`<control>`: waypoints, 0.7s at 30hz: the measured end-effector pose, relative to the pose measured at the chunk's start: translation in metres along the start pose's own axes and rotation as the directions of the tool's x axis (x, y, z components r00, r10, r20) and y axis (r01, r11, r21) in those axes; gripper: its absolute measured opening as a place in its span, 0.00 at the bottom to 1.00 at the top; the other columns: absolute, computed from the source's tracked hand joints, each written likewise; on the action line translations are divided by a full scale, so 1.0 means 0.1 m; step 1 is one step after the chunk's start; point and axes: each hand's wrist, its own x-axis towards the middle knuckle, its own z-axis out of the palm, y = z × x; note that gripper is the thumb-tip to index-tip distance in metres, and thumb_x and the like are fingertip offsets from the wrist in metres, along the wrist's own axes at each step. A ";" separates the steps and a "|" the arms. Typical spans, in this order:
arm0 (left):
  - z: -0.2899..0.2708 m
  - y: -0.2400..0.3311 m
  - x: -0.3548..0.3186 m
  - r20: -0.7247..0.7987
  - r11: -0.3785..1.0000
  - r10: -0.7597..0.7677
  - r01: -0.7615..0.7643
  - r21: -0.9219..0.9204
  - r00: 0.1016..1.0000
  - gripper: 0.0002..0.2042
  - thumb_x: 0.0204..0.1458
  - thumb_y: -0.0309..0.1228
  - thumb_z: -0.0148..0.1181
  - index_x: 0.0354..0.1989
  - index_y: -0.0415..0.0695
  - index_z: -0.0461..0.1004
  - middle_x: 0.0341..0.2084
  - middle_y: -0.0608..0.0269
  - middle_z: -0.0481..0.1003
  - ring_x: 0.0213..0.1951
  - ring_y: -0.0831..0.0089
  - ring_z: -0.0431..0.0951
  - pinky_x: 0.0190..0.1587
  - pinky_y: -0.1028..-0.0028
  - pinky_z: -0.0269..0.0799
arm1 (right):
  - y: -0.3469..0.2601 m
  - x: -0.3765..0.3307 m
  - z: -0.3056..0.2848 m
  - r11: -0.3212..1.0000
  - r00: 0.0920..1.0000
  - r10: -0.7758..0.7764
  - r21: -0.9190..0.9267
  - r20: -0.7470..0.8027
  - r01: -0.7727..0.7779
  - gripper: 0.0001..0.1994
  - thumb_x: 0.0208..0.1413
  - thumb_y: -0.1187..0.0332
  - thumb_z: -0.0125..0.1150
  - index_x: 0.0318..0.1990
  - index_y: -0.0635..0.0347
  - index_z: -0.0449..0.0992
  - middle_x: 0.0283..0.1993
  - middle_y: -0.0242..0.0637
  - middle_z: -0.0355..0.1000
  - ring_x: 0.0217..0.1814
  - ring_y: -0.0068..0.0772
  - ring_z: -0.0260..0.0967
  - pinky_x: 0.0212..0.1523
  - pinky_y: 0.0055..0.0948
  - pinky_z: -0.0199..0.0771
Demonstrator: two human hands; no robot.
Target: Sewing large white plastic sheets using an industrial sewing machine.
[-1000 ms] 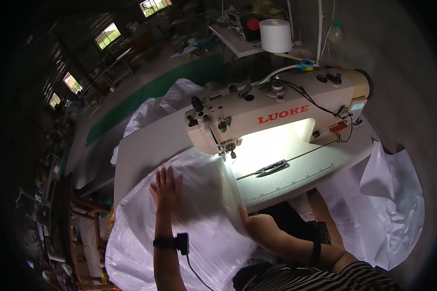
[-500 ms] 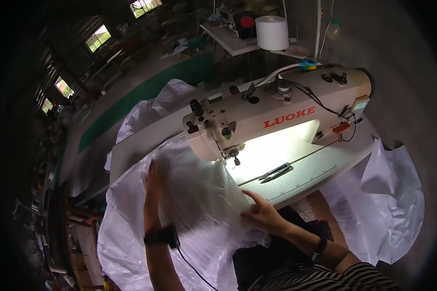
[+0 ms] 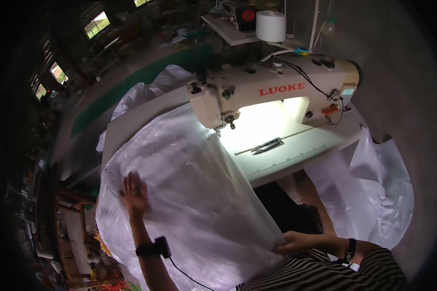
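A large sheet of shiny white, plastic-like fabric (image 3: 194, 194) spreads over the left part of the sewing machine table and down toward my lap. My left hand (image 3: 135, 194) lies on it near its left side, fingers spread, holding nothing. Close to my body, my right hand (image 3: 298, 241) is closed on the sheet's right edge, which runs fairly straight up to the needle area. The industrial sewing machine (image 3: 277, 89) stands beyond, its lamp lit. Under its arm, the sheet's far edge reaches the presser foot (image 3: 217, 132); whether the needle is in the fabric cannot be made out.
Thread snips (image 3: 267, 146) lie on the table (image 3: 286, 162) right of the needle. More white fabric (image 3: 381, 194) hangs at the right, and another heap (image 3: 153, 89) sits behind the table. A white thread cone (image 3: 271, 26) stands at the back. A cord runs from my left wrist.
My right hand has drawn the sheet's right edge down toward my body, pulling it straighter. My left hand has slid down and left over the fabric. The whole view has shifted slightly.
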 end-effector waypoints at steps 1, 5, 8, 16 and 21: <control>0.02 -0.06 0.09 -0.017 1.000 0.012 -0.012 -0.003 1.000 0.26 0.63 0.46 0.43 0.68 0.51 0.60 0.69 0.60 0.56 0.71 0.56 0.52 0.64 0.35 0.49 | 0.22 -0.06 0.00 0.998 0.993 0.058 0.017 -0.105 -0.056 0.17 0.60 0.63 0.63 0.50 0.66 0.77 0.43 0.36 0.77 0.48 0.24 0.72 0.51 0.25 0.71; -0.02 -0.12 0.09 -0.030 0.998 -0.031 0.030 -0.048 0.999 0.23 0.64 0.43 0.42 0.66 0.50 0.61 0.69 0.59 0.57 0.71 0.55 0.53 0.63 0.36 0.50 | -0.03 -0.13 -0.02 0.985 0.988 0.151 0.087 0.015 -0.151 0.23 0.61 0.57 0.62 0.56 0.65 0.72 0.46 0.37 0.76 0.49 0.23 0.70 0.53 0.25 0.69; -0.44 0.52 -0.04 -0.185 0.839 0.111 -0.192 -0.509 0.976 0.25 0.60 0.29 0.53 0.67 0.48 0.60 0.67 0.51 0.58 0.68 0.53 0.57 0.66 0.52 0.55 | -0.11 -0.05 -0.08 0.992 0.995 0.056 0.120 -0.087 -0.045 0.27 0.61 0.57 0.61 0.61 0.66 0.66 0.55 0.40 0.71 0.57 0.25 0.66 0.59 0.26 0.65; -0.81 1.95 -1.69 0.091 0.769 0.311 -0.194 -0.609 0.946 0.47 0.37 0.30 0.75 0.69 0.48 0.54 0.65 0.48 0.60 0.62 0.53 0.66 0.57 0.57 0.67 | -0.28 0.13 -0.07 0.951 0.999 -0.007 0.308 -0.044 0.021 0.34 0.62 0.51 0.57 0.68 0.64 0.57 0.64 0.46 0.63 0.66 0.34 0.59 0.66 0.32 0.56; -0.46 1.94 -2.26 0.417 0.596 0.119 0.271 -0.756 0.901 0.09 0.48 0.22 0.66 0.38 0.39 0.78 0.30 0.59 0.79 0.34 0.64 0.80 0.39 0.68 0.74 | -0.21 0.31 -0.01 0.968 1.000 0.008 0.251 0.019 -0.013 0.30 0.62 0.52 0.58 0.63 0.66 0.64 0.58 0.41 0.69 0.60 0.29 0.64 0.62 0.30 0.61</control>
